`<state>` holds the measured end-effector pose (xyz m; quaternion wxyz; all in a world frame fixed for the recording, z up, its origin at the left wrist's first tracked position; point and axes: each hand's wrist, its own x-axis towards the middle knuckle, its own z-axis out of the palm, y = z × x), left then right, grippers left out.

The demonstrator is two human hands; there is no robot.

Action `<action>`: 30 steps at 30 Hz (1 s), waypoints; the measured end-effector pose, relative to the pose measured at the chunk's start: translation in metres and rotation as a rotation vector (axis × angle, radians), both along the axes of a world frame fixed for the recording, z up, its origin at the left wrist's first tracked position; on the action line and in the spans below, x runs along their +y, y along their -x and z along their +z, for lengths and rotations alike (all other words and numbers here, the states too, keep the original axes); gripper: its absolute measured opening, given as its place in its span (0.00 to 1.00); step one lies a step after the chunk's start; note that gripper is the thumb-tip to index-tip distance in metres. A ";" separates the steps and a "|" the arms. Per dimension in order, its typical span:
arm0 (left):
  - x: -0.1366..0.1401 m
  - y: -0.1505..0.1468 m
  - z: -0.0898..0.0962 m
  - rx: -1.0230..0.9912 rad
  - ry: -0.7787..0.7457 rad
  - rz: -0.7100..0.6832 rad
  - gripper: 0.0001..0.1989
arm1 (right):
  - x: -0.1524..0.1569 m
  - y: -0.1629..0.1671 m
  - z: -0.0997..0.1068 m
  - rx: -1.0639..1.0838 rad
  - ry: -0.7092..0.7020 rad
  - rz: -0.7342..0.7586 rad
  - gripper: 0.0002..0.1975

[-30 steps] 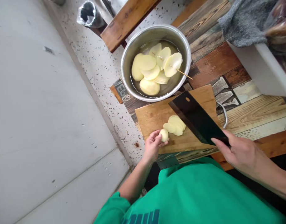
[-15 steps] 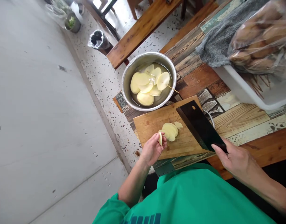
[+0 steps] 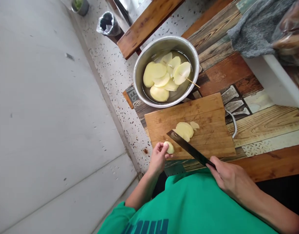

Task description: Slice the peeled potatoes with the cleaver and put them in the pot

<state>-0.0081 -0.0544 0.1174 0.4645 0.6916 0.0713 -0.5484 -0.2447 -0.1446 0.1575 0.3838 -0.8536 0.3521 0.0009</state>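
Note:
Between thumb and fingers, my left hand (image 3: 161, 154) pinches a small pale potato piece (image 3: 169, 148) over the near left part of the wooden cutting board (image 3: 210, 136). My right hand (image 3: 228, 174) is closed round the handle of a dark cleaver (image 3: 188, 146). Its blade is seen nearly edge-on and points up and left, with the tip beside a pile of potato slices (image 3: 184, 130). A smaller potato slice (image 3: 194, 125) lies just right of that pile. Whether the blade touches the board I cannot tell.
Behind the board stands a metal bowl (image 3: 137, 70) of water with several potato slices (image 3: 157, 70) and a thin skewer (image 3: 193, 83). At right are a white tub (image 3: 273, 78), a grey cloth (image 3: 253, 32) and bagged potatoes (image 3: 292, 39). A lined bin (image 3: 109, 26) stands on the floor.
The cleaver has swung left and down from the board's right side, turning edge-on beside the slices. My left hand has turned the potato piece, still held. The view has shifted.

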 end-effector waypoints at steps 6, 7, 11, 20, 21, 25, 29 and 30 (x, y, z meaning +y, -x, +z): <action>-0.009 0.001 0.010 0.011 0.205 -0.099 0.21 | -0.010 0.008 -0.004 0.026 0.153 -0.132 0.13; -0.016 0.001 0.012 -0.059 0.259 -0.177 0.20 | -0.015 0.014 -0.005 0.053 0.199 -0.170 0.14; -0.059 0.008 0.021 -0.762 0.343 -0.652 0.07 | -0.034 0.039 -0.007 0.219 0.297 -0.315 0.15; -0.139 0.054 0.009 -1.200 -0.004 -1.598 0.06 | -0.031 0.059 -0.015 0.260 0.303 -0.360 0.16; -0.143 0.057 0.007 -1.212 -0.041 -1.625 0.07 | -0.030 0.059 -0.017 0.252 0.294 -0.352 0.16; -0.148 0.067 0.007 -1.191 -0.133 -1.705 0.12 | -0.029 0.063 -0.025 0.231 0.293 -0.361 0.16; -0.144 0.074 0.004 -1.212 -0.132 -1.824 0.11 | -0.029 0.069 -0.035 0.214 0.358 -0.399 0.19; -0.143 0.075 0.002 -1.222 -0.113 -1.846 0.11 | -0.030 0.070 -0.038 0.210 0.372 -0.401 0.19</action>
